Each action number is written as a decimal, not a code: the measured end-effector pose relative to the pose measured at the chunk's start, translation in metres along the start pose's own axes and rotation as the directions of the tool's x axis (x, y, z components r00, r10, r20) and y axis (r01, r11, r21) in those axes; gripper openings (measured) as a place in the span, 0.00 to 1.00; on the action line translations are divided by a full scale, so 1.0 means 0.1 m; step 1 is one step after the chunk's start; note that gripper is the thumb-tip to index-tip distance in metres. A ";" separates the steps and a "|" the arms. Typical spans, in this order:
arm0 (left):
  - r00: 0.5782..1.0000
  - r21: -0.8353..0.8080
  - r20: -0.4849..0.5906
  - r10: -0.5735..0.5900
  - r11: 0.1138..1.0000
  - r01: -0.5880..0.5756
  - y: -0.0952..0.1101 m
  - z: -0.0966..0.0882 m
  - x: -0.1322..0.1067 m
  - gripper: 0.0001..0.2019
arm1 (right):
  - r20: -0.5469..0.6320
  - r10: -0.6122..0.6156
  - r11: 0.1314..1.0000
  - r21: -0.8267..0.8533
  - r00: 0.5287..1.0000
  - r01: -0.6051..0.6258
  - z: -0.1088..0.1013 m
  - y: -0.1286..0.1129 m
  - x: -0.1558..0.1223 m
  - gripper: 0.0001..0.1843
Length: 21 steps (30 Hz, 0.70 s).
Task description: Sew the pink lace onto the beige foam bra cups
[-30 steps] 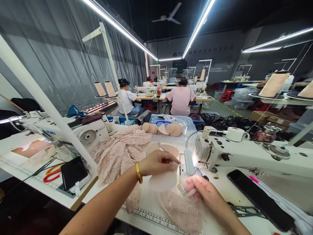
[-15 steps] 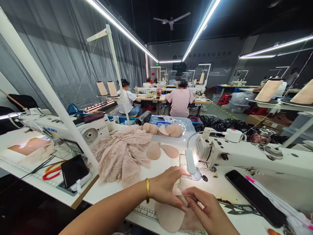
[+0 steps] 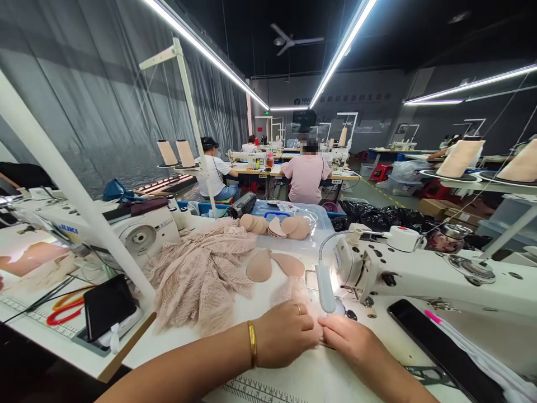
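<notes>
My left hand [image 3: 287, 333], with a gold bracelet and a ring, is closed on a thin beige fabric piece [image 3: 292, 288] just left of the sewing machine's needle area. The piece lies partly under my fingers, so its full outline is hidden. Against its right edge pinches my right hand [image 3: 354, 340], thumb and finger meeting close to my left fingertips. A small grey lamp [image 3: 325, 288] on a bendy neck hangs above them and hides the needle. Further back on the table lie two beige teardrop-shaped pads [image 3: 259, 266].
Beige lace [image 3: 201, 268] is heaped to the left. Stacked round pads [image 3: 296, 228] rest on a clear plastic box [image 3: 323, 218]. Right of my hands lie a black phone [image 3: 436, 341] and thread snips [image 3: 432, 374]. A ruler strip [image 3: 260, 390] runs along the front edge.
Both hands have moved the fabric up to the machine's needle area. My left hand has turned its back upward. The pad beneath my hands at the front edge is out of sight.
</notes>
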<state>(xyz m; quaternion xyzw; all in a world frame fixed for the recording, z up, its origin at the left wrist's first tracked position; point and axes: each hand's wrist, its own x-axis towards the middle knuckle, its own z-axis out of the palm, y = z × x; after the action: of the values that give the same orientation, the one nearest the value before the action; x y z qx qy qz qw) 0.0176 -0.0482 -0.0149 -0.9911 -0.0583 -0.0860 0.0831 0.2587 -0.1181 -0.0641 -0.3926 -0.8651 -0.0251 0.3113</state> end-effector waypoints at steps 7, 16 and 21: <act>0.998 0.009 0.025 -0.066 0.998 0.066 -0.14 0.36 0.27 0.08 | 0.001 0.009 0.999 -0.048 1.000 -0.009 -0.08 0.25 -0.22 0.24; 0.992 -0.082 -0.076 -0.100 0.992 0.094 -0.12 0.48 0.20 0.07 | 0.095 0.033 0.999 -0.025 0.995 -0.031 -0.21 0.20 -0.19 0.25; 0.991 -0.140 -0.027 -0.135 0.982 0.130 -0.14 0.50 0.22 0.07 | 0.136 0.056 0.998 0.010 0.989 -0.058 -0.21 0.17 -0.19 0.22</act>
<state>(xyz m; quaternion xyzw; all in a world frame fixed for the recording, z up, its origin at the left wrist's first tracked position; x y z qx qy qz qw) 0.0456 -0.0235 -0.0577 -0.9867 -0.1165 -0.1130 0.0094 0.2904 -0.1251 -0.0611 -0.4159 -0.8728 0.0164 0.2551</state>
